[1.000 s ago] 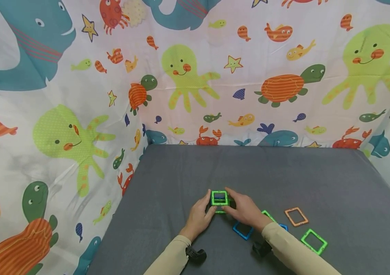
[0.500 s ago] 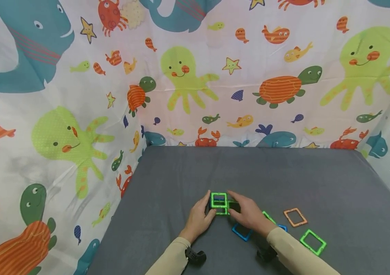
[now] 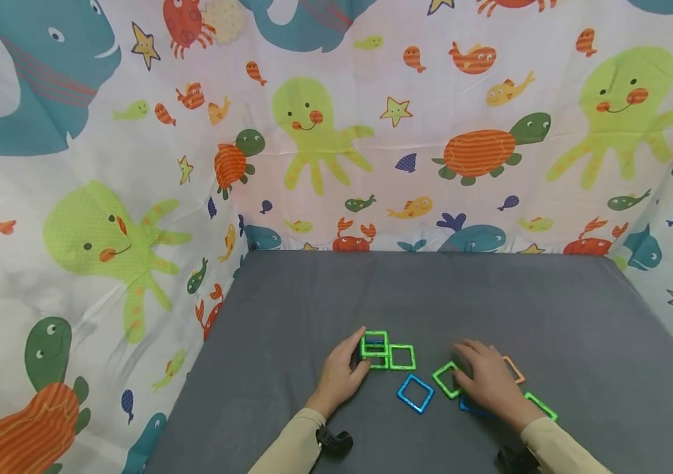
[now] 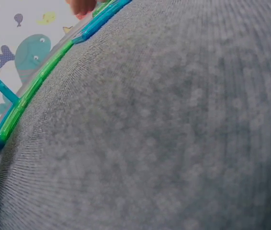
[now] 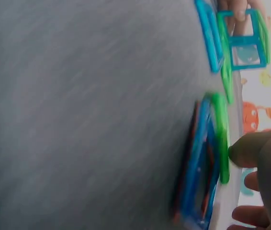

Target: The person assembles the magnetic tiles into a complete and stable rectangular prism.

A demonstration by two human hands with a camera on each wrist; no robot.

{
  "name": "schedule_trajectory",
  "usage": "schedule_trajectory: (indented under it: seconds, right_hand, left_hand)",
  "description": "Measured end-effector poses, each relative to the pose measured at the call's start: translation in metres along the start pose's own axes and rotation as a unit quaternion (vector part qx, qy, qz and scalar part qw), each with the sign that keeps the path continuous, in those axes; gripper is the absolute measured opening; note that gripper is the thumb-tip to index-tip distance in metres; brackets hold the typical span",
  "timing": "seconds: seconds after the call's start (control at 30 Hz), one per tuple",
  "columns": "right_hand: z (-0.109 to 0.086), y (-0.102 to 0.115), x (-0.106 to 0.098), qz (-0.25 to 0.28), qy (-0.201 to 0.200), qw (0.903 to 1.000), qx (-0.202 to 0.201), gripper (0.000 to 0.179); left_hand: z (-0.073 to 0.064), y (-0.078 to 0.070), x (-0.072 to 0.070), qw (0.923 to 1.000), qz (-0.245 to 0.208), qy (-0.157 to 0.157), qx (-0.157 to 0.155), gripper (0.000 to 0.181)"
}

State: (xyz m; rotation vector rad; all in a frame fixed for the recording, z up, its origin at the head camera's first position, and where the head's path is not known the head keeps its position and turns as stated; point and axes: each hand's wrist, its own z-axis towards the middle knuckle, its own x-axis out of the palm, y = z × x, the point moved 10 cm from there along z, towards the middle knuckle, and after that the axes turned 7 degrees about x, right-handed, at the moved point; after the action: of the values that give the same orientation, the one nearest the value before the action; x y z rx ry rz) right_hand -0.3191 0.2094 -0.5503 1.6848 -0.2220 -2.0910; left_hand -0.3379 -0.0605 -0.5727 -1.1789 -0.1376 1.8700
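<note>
My left hand [image 3: 338, 376] holds a small cube-like build of square magnetic tiles [image 3: 375, 355], green on top with blue sides, thumb in front and fingers at its left side. Against the build's right side a green tile [image 3: 402, 368] lies flat. Off to the right, my right hand [image 3: 490, 378] is over several loose tiles, fingers loosely bent. Its thumb tip comes right at the edge of a loose green tile [image 5: 224, 143]. A blue tile [image 3: 473, 409] and an orange tile [image 3: 514, 368] are partly hidden by that hand.
A loose blue tile [image 3: 422, 382] lies between the hands. Another green tile [image 3: 540, 406] shows beside the right wrist, partly covered. Grey cloth [image 3: 313, 289] covers the table, and a curtain [image 3: 336, 217] printed with sea animals stands at its back and sides.
My right hand has left the build and moved right to the loose tiles, uncovering the flat green tile and the loose blue one. The left hand has stayed on the build.
</note>
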Motion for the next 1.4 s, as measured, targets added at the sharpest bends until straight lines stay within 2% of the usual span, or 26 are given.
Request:
schedule_trajectory:
  seconds: [0.13, 0.33, 0.53, 0.67, 0.8, 1.0, 1.13, 1.27, 1.4]
  right_hand:
    - [-0.008, -0.014, -0.006, -0.027, -0.007, 0.9994, 0.022, 0.050]
    - [-0.013, -0.027, -0.005, -0.036, 0.030, 0.9964, 0.070, 0.058]
    - [-0.021, -0.026, -0.013, -0.043, 0.027, 0.9950, 0.086, 0.061]
    - [-0.027, -0.024, -0.015, -0.055, 0.046, 0.9926, 0.099, 0.061]
    - [-0.031, -0.023, -0.014, -0.058, 0.066, 0.9911, 0.100, 0.056]
    - [-0.032, -0.023, -0.011, -0.060, 0.062, 0.9920, 0.092, 0.047]
    - [-0.031, -0.018, -0.012, -0.058, 0.042, 0.9955, 0.061, 0.048]
    - [-0.029, -0.003, -0.016, -0.055, 0.004, 0.9983, -0.020, 0.046]
    - [-0.028, 0.012, -0.016, -0.049, -0.016, 0.9943, -0.093, 0.043]
  left_hand:
    - [0.000, 0.001, 0.000, 1.0000, -0.001, 0.000, -0.003, 0.062]
    - [-0.001, 0.003, 0.003, 0.9995, -0.017, 0.015, -0.020, 0.062]
    - [0.000, 0.002, 0.005, 0.9996, -0.017, 0.016, -0.016, 0.061]
    - [0.001, 0.001, 0.003, 0.9997, -0.014, 0.013, -0.013, 0.060]
    - [0.002, 0.002, 0.001, 0.9998, -0.008, 0.011, -0.017, 0.060]
    - [0.001, 0.002, 0.003, 0.9995, -0.002, 0.022, -0.023, 0.060]
    - [0.000, 0.005, 0.004, 0.9990, -0.010, 0.027, -0.034, 0.060]
    - [0.000, 0.007, 0.004, 0.9985, -0.017, 0.030, -0.043, 0.060]
    - [0.001, 0.006, 0.003, 0.9986, -0.017, 0.027, -0.042, 0.060]
